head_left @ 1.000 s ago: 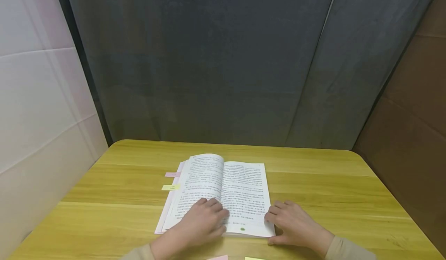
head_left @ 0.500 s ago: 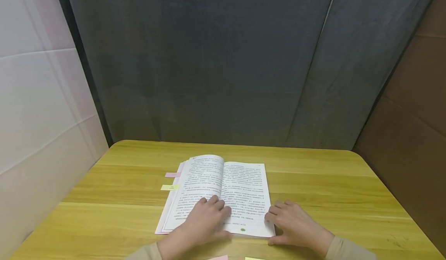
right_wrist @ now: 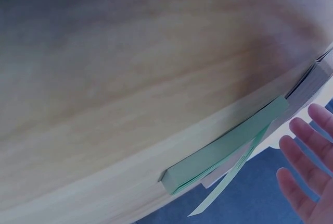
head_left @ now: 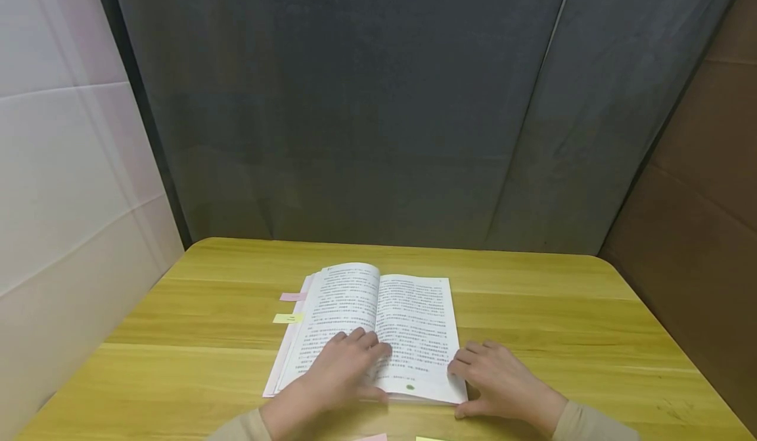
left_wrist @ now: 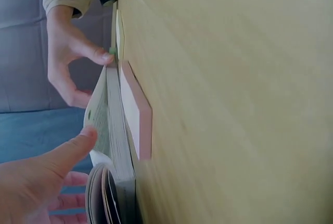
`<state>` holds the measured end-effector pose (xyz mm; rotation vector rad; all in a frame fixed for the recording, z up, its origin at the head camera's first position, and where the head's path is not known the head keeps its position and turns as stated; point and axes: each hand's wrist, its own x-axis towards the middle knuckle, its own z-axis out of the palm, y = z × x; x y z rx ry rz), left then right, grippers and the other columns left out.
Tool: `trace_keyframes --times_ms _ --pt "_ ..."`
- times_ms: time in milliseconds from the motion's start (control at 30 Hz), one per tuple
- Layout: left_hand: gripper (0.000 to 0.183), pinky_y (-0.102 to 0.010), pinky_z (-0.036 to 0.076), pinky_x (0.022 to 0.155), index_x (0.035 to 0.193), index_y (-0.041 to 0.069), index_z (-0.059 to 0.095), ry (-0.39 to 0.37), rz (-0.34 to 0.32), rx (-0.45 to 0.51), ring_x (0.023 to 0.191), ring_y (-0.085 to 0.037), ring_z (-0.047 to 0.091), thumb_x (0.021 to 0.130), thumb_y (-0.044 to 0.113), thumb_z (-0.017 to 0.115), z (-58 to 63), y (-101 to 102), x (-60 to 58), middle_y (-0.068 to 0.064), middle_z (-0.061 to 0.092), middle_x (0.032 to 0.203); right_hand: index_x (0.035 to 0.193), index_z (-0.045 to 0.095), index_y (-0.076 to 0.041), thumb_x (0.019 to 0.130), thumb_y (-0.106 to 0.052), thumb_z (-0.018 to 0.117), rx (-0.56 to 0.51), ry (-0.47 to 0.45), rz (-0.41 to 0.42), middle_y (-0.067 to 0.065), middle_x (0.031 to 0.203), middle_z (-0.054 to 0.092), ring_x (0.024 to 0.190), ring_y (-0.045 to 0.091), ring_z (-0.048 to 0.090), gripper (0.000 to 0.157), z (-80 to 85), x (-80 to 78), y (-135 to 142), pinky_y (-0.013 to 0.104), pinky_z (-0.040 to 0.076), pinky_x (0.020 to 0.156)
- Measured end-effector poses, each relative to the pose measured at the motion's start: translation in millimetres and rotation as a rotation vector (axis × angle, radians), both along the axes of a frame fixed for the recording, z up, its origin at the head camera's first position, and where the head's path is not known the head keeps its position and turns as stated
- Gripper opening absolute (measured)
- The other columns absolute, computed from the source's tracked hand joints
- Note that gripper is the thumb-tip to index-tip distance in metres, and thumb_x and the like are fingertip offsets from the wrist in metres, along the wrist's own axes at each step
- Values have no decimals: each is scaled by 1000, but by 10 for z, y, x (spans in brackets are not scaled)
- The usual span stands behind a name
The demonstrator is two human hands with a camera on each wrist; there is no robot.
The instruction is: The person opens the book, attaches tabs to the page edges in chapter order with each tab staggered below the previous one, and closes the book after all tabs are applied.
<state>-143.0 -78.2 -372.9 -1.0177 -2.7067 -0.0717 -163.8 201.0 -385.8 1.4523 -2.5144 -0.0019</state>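
Note:
An open book (head_left: 414, 323) lies on the table, its left pages arching up toward the gutter. Low on the spread, my left hand (head_left: 347, 370) rests over the left page and gutter, fingers loosely extended. In the left wrist view, that hand's thumb (left_wrist: 73, 151) points along the right page while its fingers sit beside the curved stack of pages (left_wrist: 99, 193). My right hand (head_left: 499, 383) touches the right page's outer edge with its fingers, the thumb at the lower corner. The right wrist view shows spread fingers (right_wrist: 307, 151) near the book's edge.
Pink (head_left: 292, 296) and yellow (head_left: 287, 319) tabs stick out from the book's left side. At its near edge lie a pink sticky-note pad (left_wrist: 136, 112) and a yellow-green one (right_wrist: 223, 146), one strip peeling up. Dark panels (head_left: 355, 99) stand behind the wooden table (head_left: 562, 309).
My left hand slides slightly up over the lower part of the spread, its thumb turning outward to the right. The right hand stays nearly still at the book's edge.

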Motion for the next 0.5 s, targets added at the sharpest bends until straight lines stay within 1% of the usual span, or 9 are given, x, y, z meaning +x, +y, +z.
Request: trace_keyframes --times_ms 67,133,233,300,400,467,500 --pt "60 -27 38 61 106 18 57 -8 -8 20 78 -13 45 62 59 64 12 -19 3 5 50 89 90 60 -16 70 -68 49 -7 13 5 -8 86 54 79 10 48 57 -5 -2 2 29 40 61" --pt "57 -29 40 63 107 17 57 0 -21 36 81 -13 47 64 54 66 19 -41 10 4 51 92 90 60 -17 69 -67 51 -19 26 13 -8 86 54 78 10 48 55 -15 -6 2 28 40 60" --pt "52 -32 42 66 111 18 55 44 -55 45 86 -14 48 67 44 66 22 -68 26 4 52 98 89 59 -17 69 -66 53 -27 36 18 -9 85 53 77 9 47 53 -23 -10 1 27 39 59" --pt "51 -33 43 68 114 18 53 91 -87 52 92 -14 48 68 36 64 25 -79 42 4 52 105 89 59 -17 69 -65 53 -23 36 17 -8 85 53 77 9 47 52 -26 -12 2 27 39 60" --pt "60 -34 43 73 123 18 47 152 -141 63 106 -14 44 64 21 59 44 -89 66 2 47 119 90 59 -17 70 -66 51 -10 34 17 -8 86 54 77 9 47 54 -26 -15 6 27 39 60" --pt "72 -37 40 81 130 15 39 187 -166 57 117 -17 36 61 14 58 72 -95 77 -1 39 130 90 60 -16 70 -66 50 -6 32 17 -7 85 54 77 9 47 55 -22 -16 10 28 40 60" --pt "77 -39 36 87 134 14 35 195 -172 49 122 -18 31 61 11 58 90 -98 79 -3 33 135 90 60 -16 70 -66 50 -6 30 18 -8 85 54 76 9 47 55 -21 -17 11 28 40 59"
